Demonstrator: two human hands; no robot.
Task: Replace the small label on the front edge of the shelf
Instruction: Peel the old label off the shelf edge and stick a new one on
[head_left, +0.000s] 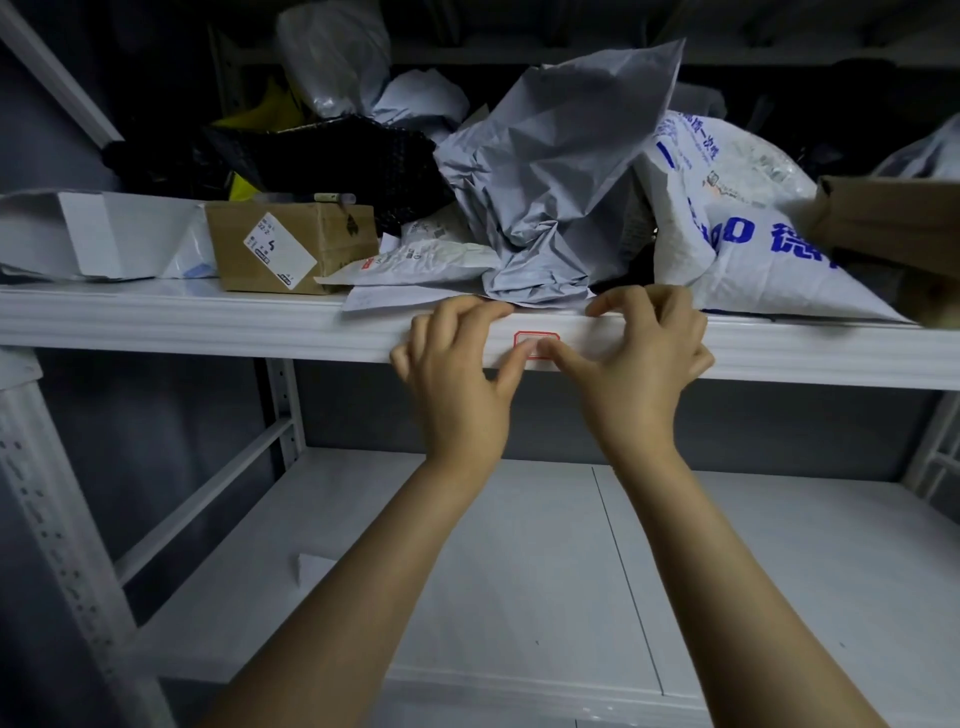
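Note:
A small white label with a red border (535, 339) sits on the front edge of the white metal shelf (208, 332). Both my thumbs press against it, and their tips cover its lower half. My left hand (457, 384) rests its curled fingers over the shelf's top lip just left of the label. My right hand (644, 358) does the same on the right side. Neither hand holds a loose object.
The shelf carries a cardboard box (291, 244), a white box (93, 234), crumpled grey mailer bags (550, 197), a black bag (337, 156) and a white bag with blue print (753, 244). A lower shelf (519, 545) lies below my arms. White uprights (47, 499) stand at the left.

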